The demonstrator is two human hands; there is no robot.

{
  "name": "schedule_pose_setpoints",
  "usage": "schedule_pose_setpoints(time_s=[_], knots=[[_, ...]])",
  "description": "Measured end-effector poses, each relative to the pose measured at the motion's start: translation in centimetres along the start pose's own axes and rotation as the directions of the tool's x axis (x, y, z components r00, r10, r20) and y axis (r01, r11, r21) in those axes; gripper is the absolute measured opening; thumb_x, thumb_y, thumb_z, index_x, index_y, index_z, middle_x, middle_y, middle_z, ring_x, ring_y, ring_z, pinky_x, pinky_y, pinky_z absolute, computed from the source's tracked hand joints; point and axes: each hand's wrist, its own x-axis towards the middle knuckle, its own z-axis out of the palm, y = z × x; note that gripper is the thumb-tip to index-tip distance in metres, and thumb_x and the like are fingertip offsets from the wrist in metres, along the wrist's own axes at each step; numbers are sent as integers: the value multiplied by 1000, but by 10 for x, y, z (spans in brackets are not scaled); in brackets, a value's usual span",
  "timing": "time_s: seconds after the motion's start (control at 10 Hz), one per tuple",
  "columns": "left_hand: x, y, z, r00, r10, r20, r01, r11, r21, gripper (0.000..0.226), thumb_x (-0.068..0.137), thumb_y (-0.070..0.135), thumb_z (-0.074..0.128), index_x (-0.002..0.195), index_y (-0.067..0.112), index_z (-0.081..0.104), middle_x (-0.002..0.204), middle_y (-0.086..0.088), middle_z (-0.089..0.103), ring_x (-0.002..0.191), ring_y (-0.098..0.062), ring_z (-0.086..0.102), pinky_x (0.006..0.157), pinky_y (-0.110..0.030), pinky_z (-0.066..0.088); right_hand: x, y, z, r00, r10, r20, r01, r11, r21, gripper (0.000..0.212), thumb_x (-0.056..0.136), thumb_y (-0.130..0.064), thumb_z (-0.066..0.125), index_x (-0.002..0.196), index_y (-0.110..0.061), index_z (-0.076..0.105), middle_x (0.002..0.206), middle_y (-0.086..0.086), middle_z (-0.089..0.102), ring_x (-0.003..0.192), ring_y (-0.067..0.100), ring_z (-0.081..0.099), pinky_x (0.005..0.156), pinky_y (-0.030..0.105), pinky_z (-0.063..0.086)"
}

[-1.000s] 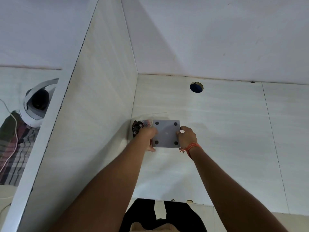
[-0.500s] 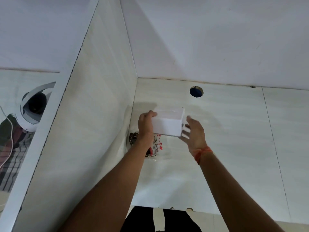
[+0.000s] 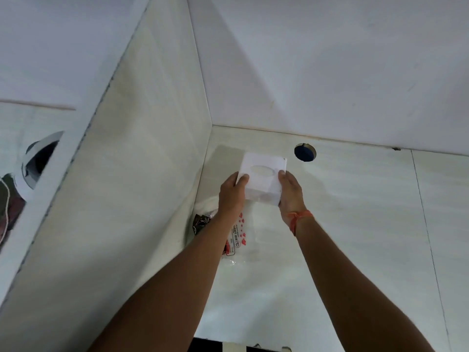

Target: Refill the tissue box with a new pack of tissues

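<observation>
A white square tissue box (image 3: 262,177) is held above the pale counter, its top face with an oval slot turned toward me. My left hand (image 3: 232,193) grips its left side and my right hand (image 3: 290,190) grips its right side; an orange thread is tied on the right wrist. Under my left forearm lies a clear plastic tissue wrapper (image 3: 238,235) with red print, flat on the counter and partly hidden by the arm.
The pale counter (image 3: 342,237) meets a tiled side wall (image 3: 142,186) on the left and a white back wall. A round hole with a blue plug (image 3: 304,152) sits near the back edge. A mirror (image 3: 28,174) is at far left.
The box was bottom-up with four dark feet showing; both hands have turned it over and lifted it slightly farther back, so its slotted top now faces me. The wrapper came into view.
</observation>
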Motion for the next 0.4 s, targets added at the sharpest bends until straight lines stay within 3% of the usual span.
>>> schedule_pose_setpoints(time_s=[0.1,0.2,0.3,0.4], knots=[[44,8,14,993,120,0,-119,984,135,27,97,28,49,110,11,65,100,-6,65,93,-26,60,73,-30,43,49,-9,5,993,-110,-52,103,987,-121,22,102,-23,40,104,-16,60,88,-5,62,86,19,59,80,30,50],[87,7,24,986,166,11,-162,947,279,30,98,28,48,109,5,64,105,-16,68,95,-31,61,72,-28,36,93,-11,9,982,-177,-71,152,951,-270,30,99,-29,43,109,-8,63,83,-5,59,83,19,55,78,32,45],[109,-5,24,973,232,-4,-214,904,370,31,99,28,49,111,4,64,105,-17,69,100,-34,62,70,-28,34,113,0,9,975,-210,-68,170,912,-373,36,98,-33,46,124,-12,60,102,1,64,99,23,59,90,33,46],[111,-3,21,984,177,-27,-151,903,401,49,99,39,47,139,10,50,137,-14,59,126,-32,54,94,-32,42,111,3,5,987,-92,-134,58,970,-238,61,94,-45,49,146,-17,35,137,8,54,122,26,54,105,43,44]])
